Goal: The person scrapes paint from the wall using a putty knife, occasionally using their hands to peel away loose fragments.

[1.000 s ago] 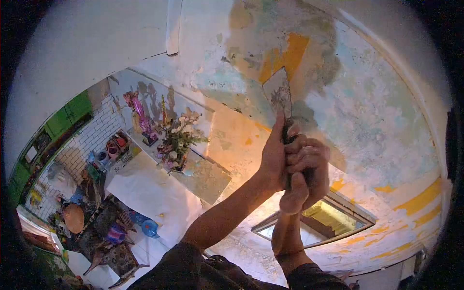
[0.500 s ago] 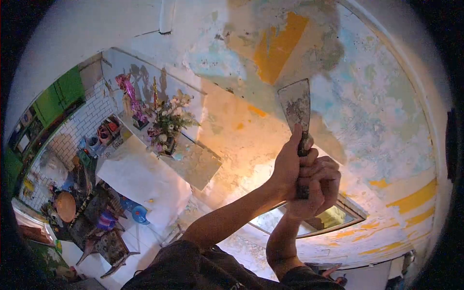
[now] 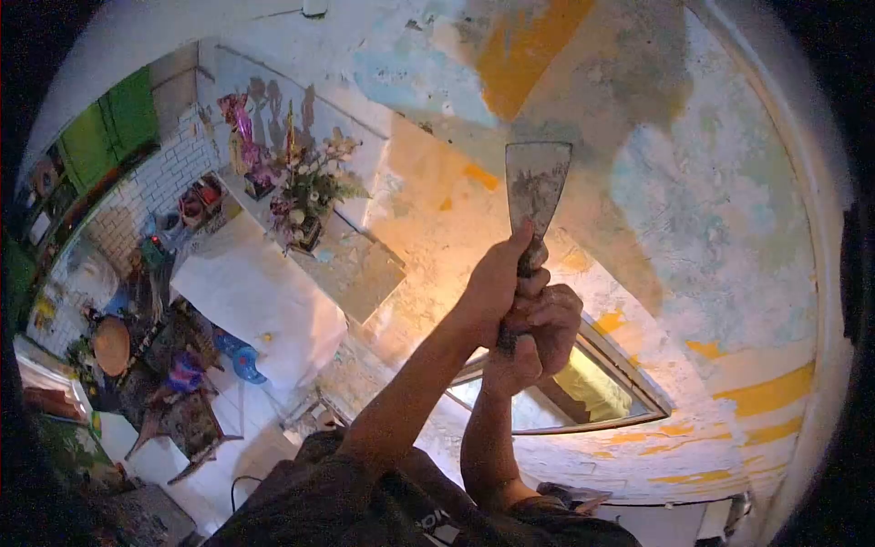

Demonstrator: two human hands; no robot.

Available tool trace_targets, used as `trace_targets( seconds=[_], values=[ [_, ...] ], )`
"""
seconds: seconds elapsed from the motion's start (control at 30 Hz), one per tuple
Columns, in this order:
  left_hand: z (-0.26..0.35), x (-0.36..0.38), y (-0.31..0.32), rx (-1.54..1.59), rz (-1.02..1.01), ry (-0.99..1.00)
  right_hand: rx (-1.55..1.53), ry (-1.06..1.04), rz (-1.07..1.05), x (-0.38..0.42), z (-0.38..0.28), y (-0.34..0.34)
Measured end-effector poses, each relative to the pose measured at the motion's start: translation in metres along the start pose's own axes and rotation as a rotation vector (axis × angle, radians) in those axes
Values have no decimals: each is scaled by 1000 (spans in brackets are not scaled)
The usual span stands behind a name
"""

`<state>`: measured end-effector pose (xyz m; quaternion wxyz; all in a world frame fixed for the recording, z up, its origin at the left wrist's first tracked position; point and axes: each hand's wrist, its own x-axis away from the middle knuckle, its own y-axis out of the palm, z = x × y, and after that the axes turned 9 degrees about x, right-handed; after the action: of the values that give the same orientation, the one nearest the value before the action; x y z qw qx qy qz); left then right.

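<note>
Both my hands are wrapped around the handle of a paint scraper (image 3: pixel 539 178), raised in front of me with its wide, smudged blade pointing up. My left hand (image 3: pixel 497 284) grips higher, its thumb stretched along the base of the blade. Just below and to the right, my right hand (image 3: pixel 545 333) closes round the lower handle, which the fingers mostly hide. Behind the blade spreads a patchy wall (image 3: pixel 720 219) with blotches of blue, cream and grey. The blade's straight edge overlaps a greyish area beneath an orange patch (image 3: pixel 529 55).
A framed opening (image 3: pixel 592 383) lies behind my forearms. To the left are a flower arrangement (image 3: pixel 310 196), a white-covered surface (image 3: pixel 246 283), a blue plastic item (image 3: pixel 240 358) and dark wooden furniture (image 3: pixel 187 410). Green cupboards (image 3: pixel 128 114) hang at the far left.
Both hands and the scraper have shifted left in view, and the blade has turned from a leftward tilt to nearly upright. The wall's orange patch now appears higher in view.
</note>
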<state>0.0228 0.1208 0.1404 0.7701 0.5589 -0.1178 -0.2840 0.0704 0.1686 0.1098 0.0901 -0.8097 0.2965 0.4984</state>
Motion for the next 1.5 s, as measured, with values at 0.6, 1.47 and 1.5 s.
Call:
trace_targets(
  seconds=[0.6,1.47,1.5],
  values=[
    [24,-1,0,24,-48,-119,27,-89,53,-1,3,18],
    [40,5,4,113,-94,-164,-10,-253,260,17,-16,0],
    [37,6,2,126,-90,-177,-10,-253,254,17,-15,-1]
  ],
)
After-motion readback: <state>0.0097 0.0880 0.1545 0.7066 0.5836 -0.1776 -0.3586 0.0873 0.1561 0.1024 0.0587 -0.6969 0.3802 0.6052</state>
